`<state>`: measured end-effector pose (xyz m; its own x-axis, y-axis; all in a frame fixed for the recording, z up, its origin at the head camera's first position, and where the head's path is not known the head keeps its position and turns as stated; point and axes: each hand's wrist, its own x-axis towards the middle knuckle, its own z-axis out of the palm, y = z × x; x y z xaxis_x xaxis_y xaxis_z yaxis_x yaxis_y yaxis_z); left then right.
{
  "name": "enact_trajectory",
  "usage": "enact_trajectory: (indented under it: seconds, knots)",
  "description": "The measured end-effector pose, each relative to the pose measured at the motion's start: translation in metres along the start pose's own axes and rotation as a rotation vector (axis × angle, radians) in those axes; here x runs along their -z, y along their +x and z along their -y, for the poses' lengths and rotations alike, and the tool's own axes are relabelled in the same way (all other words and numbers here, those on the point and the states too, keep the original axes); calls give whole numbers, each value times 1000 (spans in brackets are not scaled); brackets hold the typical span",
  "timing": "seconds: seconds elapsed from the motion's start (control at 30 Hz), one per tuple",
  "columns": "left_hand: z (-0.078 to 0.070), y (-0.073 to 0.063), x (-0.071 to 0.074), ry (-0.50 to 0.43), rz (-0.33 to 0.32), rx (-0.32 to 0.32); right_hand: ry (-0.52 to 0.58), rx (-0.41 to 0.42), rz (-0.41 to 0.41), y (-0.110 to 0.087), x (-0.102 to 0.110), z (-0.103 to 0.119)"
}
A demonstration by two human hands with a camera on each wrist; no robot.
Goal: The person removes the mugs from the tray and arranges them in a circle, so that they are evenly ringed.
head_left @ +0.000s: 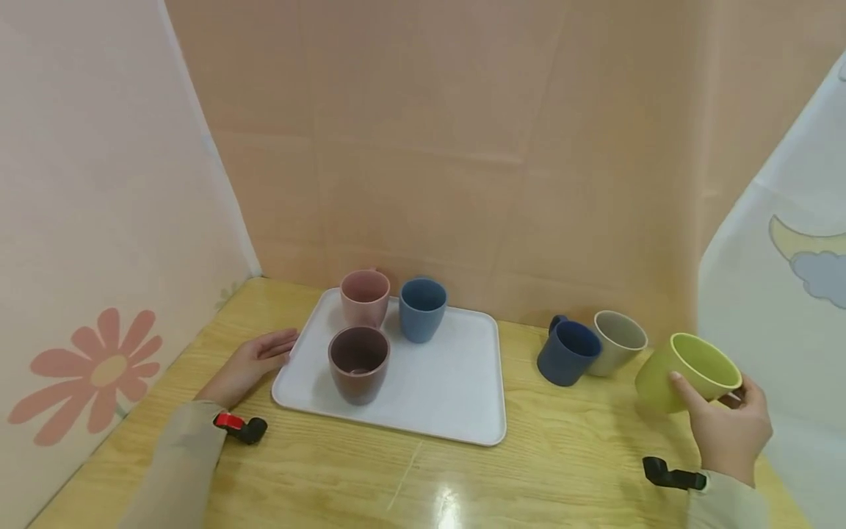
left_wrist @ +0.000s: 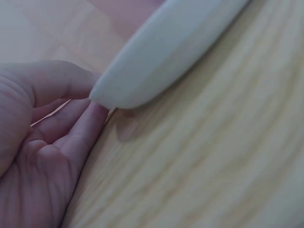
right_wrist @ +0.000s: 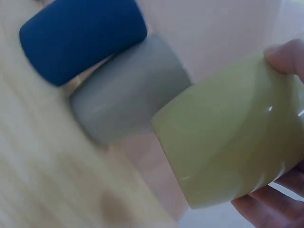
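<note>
**Light touch on the left, firm hold on the right**

From my remote seat I see the left hand [head_left: 247, 365] with its fingers fairly straight, tips touching the left edge of the white rectangular tray [head_left: 436, 389] rather than wrapped round it. Light pressure suits there, I judge, so the tray neither slides nor tips. On it stand a glossy brown cup [head_left: 359, 380], a dusty-pink mug [head_left: 365, 300] behind that, and a rounded blue cup [head_left: 423, 314] beside the pink one. Further right, on the pale wooden counter [head_left: 330, 470], a dark navy mug [head_left: 567, 356] sits close beside a beige mug [head_left: 617, 347]. Rightmost, the glossy yellow-green mug [head_left: 684, 375] is tilted and seems clear of the counter, grasped by the right hand [head_left: 730, 426], thumb on its near wall, fingers round the far side. That smooth wall could slip, so I would grip evenly, level it slowly and avoid knocking the beige mug.
</note>
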<state>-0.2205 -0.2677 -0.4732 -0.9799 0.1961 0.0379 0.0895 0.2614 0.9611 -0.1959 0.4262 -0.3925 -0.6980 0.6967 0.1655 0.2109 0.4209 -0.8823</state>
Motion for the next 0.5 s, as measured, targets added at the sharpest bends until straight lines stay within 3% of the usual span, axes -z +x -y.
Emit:
enact_trajectory:
  seconds: [0.23,0.5]
  knots:
    - [2,-1,2,7,-10,-6,97,-78,58,9,-7,-22]
    - [1,1,1,-2,2,10,69,-75,63,7,-17,-35]
